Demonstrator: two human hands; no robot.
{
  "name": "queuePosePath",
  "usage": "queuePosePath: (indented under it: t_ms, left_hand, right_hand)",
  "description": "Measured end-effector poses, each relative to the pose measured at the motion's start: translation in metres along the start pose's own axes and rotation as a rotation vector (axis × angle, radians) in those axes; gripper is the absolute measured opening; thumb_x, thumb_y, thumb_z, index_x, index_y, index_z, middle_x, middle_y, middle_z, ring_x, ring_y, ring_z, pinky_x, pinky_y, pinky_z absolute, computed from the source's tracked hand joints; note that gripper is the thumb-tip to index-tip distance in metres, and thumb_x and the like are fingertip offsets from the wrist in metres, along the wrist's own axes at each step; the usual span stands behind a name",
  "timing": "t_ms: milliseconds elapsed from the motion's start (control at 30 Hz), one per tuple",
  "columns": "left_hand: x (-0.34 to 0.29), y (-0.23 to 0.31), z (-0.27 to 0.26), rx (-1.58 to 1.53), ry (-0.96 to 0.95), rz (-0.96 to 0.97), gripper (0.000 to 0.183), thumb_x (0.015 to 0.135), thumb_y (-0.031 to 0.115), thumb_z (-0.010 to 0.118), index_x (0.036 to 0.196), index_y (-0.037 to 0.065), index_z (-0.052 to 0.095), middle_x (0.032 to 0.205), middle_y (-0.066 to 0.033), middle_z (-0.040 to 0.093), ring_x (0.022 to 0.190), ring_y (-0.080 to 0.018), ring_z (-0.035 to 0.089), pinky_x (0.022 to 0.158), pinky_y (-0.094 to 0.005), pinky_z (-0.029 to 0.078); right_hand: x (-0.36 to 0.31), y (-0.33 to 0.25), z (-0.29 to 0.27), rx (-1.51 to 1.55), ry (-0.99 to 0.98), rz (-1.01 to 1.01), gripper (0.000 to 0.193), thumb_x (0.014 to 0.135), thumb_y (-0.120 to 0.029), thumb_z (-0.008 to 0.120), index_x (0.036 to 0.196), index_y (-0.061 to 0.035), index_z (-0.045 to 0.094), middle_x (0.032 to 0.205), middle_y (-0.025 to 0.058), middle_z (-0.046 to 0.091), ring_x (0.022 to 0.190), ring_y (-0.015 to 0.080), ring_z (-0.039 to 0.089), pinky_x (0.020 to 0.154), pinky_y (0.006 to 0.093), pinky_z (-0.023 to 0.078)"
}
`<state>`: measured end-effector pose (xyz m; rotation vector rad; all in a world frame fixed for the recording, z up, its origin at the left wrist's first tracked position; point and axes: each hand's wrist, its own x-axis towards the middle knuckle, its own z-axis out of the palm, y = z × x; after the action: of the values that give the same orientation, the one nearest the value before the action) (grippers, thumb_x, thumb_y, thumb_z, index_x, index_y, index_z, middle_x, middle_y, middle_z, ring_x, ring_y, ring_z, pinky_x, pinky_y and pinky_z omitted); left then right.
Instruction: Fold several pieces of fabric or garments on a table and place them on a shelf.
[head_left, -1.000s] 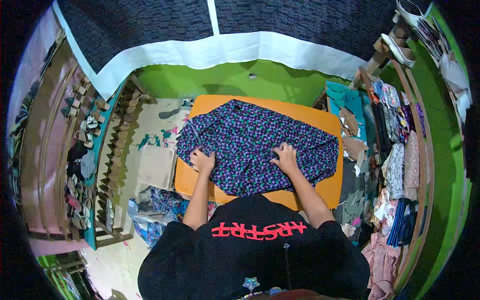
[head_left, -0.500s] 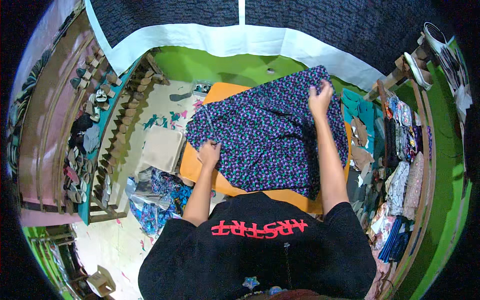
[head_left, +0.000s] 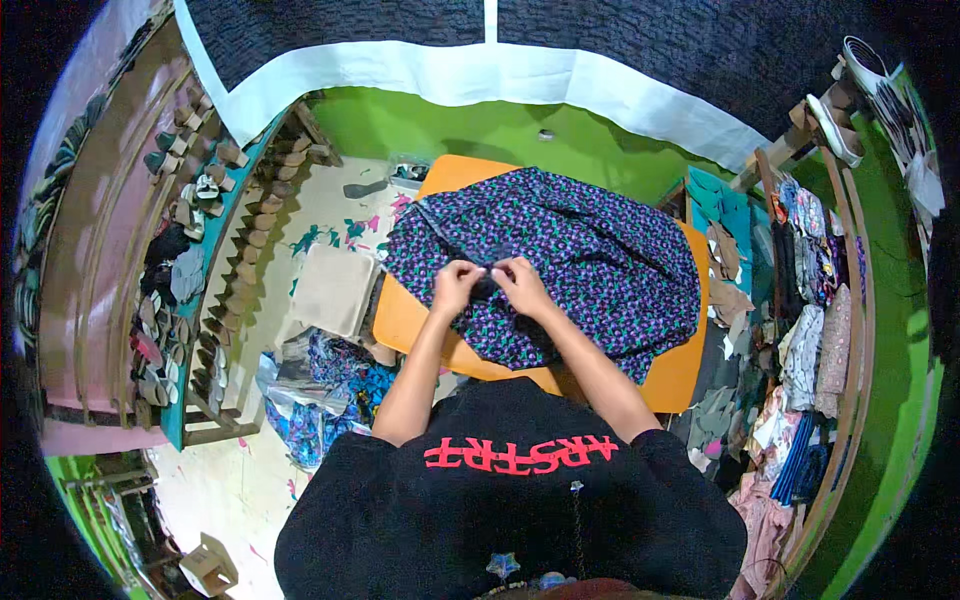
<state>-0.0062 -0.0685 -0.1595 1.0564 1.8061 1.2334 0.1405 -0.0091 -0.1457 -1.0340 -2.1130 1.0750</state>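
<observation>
A dark garment or cloth with a small purple, white and green print [head_left: 600,260] lies spread over an orange table [head_left: 673,388]. Both my hands meet near its left middle part. My left hand [head_left: 457,286] pinches the fabric between thumb and fingers. Right beside it, my right hand [head_left: 520,286] pinches the same cloth, the fingertips of both nearly touching. A small dark gathered bit of the fabric shows just below the fingertips. Whether it has a fastening or seam there, I cannot tell.
Left of the table stands a beige square stool [head_left: 330,290], with a bag of blue floral cloth [head_left: 340,395] on the floor. Wooden racks with shoe lasts [head_left: 262,215] line the left. Folded fabrics [head_left: 800,340] fill a shelf at the right, beside leather scraps [head_left: 725,270].
My right hand has come down and left from the cloth's far right corner to beside my left hand. The raised corner now lies down on the table, with the cloth more rumpled.
</observation>
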Motion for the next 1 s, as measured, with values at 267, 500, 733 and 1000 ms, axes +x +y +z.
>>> queuePosePath:
  t_ms: [267,500,733,1000]
  left_hand:
    - [-0.057,0.025,0.019,0.191,-0.325,0.473,0.022,0.061,0.023,0.069,0.073,0.006,0.061,0.102,-0.0170,0.043,0.096,-0.0331,0.037,0.084,-0.0400,0.029]
    - [-0.074,0.014,0.008,0.041,-0.572,0.312,0.017,0.063,0.023,0.069,0.070,0.011,0.060,0.085,-0.0083,0.044,0.087,-0.0240,0.041,0.078,-0.0359,0.032]
    - [-0.095,-0.022,0.006,0.121,-0.771,0.443,0.019,0.062,0.027,0.068,0.071,0.011,0.061,0.082,-0.0088,0.046,0.085,-0.0237,0.043,0.073,-0.0339,0.034]
    - [-0.082,-0.038,-0.016,-0.034,-0.782,0.164,0.016,0.066,0.017,0.063,0.073,0.003,0.059,0.070,-0.0096,0.057,0.067,-0.0166,0.055,0.062,-0.0290,0.043]
  right_hand:
    - [0.017,-0.043,-0.002,-0.254,-0.009,0.237,0.054,0.059,-0.037,0.067,0.093,0.0025,0.054,0.093,0.0202,0.052,0.086,0.0313,0.051,0.075,0.0349,0.041]
    - [0.008,-0.010,0.021,-0.348,0.044,0.180,0.013,0.066,-0.011,0.057,0.066,0.0011,0.058,0.065,0.0181,0.056,0.065,0.0331,0.055,0.064,0.0370,0.045]
    - [0.000,-0.050,0.028,-0.493,-0.045,0.000,0.057,0.059,-0.026,0.069,0.107,-0.0087,0.043,0.103,0.0157,0.039,0.095,0.0333,0.044,0.076,0.0402,0.042]
    - [-0.001,-0.021,0.065,-0.558,-0.103,-0.175,0.036,0.054,-0.024,0.072,0.085,-0.0098,0.060,0.094,0.0108,0.048,0.090,0.0289,0.044,0.077,0.0361,0.040]
